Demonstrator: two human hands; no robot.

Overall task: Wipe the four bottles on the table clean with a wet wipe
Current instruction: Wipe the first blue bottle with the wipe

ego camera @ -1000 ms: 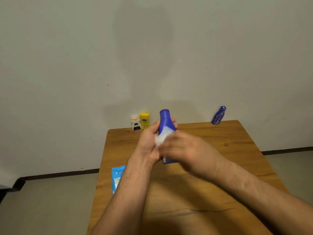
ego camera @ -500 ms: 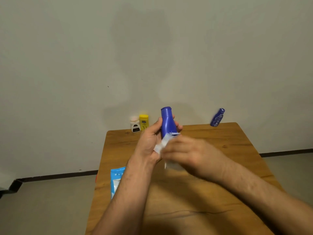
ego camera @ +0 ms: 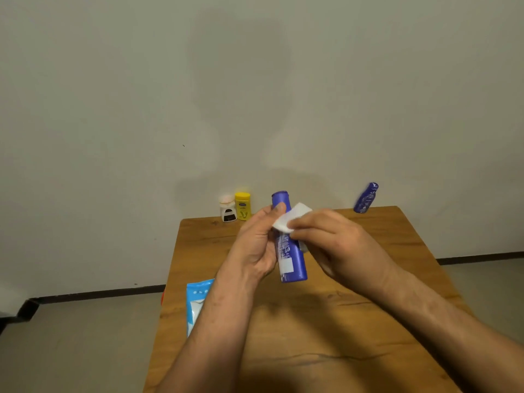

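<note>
My left hand is wrapped round the big blue bottle, thumb up near its cap, holding it upright and a little tilted above the middle of the tabletop. My right hand pinches the folded white wipe and presses it against the bottle's shoulder, just below the cap. A second ago the wipe and my right hand covered the middle and lower body. Now they have slid up towards the neck, and the label and base show bare below my fingers. I take that to mean the body has had its pass and I am finishing the top of this bottle, so it is nearly done and will soon go back down. Three more stand along the far edge: a white bottle and a yellow bottle touching or nearly so at far left, and a small blue bottle well apart at far right. Whether any of those is already clean I cannot tell. The blue pack of wipes lies at the near left edge, partly behind my left forearm.
</note>
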